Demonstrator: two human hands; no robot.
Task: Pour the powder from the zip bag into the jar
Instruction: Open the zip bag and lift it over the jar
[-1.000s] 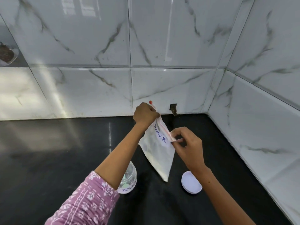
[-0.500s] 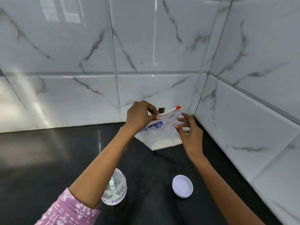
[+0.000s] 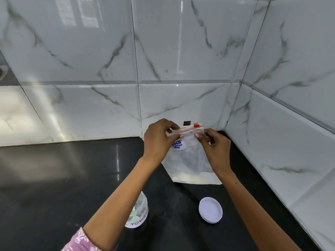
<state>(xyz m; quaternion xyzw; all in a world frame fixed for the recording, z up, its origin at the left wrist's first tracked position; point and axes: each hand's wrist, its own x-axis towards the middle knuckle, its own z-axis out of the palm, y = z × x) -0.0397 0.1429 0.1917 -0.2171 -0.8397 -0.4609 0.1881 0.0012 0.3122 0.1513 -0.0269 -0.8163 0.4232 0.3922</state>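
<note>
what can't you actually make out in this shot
Head view:
- jar: mouth and left side hidden behind the left forearm; label partly cut off.
- zip bag: printed brand name partly covered by the left hand; right edge hidden behind the right hand.
- Whether the zip seal is open: too small to tell.

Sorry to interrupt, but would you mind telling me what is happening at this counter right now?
A person holds a zip bag of white powder upright above the black counter, both hands pinching its top edge: the left hand at the left side, the right hand near the orange slider. The powder sits at the bag's bottom. The labelled jar stands below, partly behind the left forearm, its white lid lying off beside it. Nothing is pouring yet.
</note>
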